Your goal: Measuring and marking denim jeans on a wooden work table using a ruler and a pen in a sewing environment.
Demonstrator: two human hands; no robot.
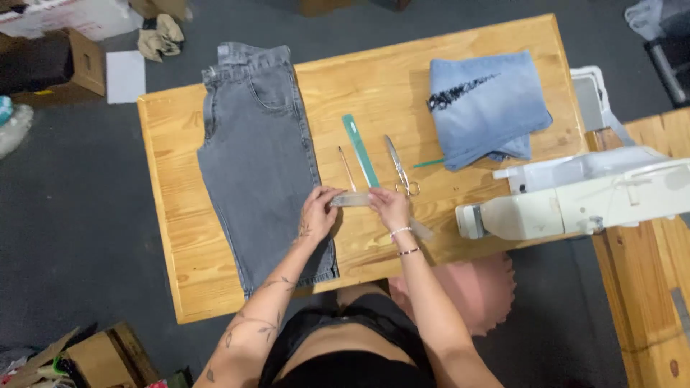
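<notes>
- Right now the left hand and the right hand share one pale, translucent strip, most likely a clear ruler or a stiff band, though it is too faint to be sure.
- Each hand's fingers are closed in a pinch on one end of it: left fingertips on the left end, right fingertips on the right end. Held at both ends like this, it looks pulled straight and kept level, I'd judge, just over the wooden table.
- Its long axis runs from one set of fingertips to the other, crosswise in front of the person, roughly parallel to the near table edge. Whether it touches the wood I cannot tell.
- Under the left palm, and running away past the left fingers, lie grey jeans, spread flat with the waistband far and the hem near, so the cloth is smooth to work on.
- Just beyond the fingertips, a thin pencil-like stick, a green ruler and scissors lie side by side, all pointing away from the person, within easy reach.
- Farther past the right fingers sits a folded light-blue garment; off to the right of that hand stands a white sewing machine.
</notes>
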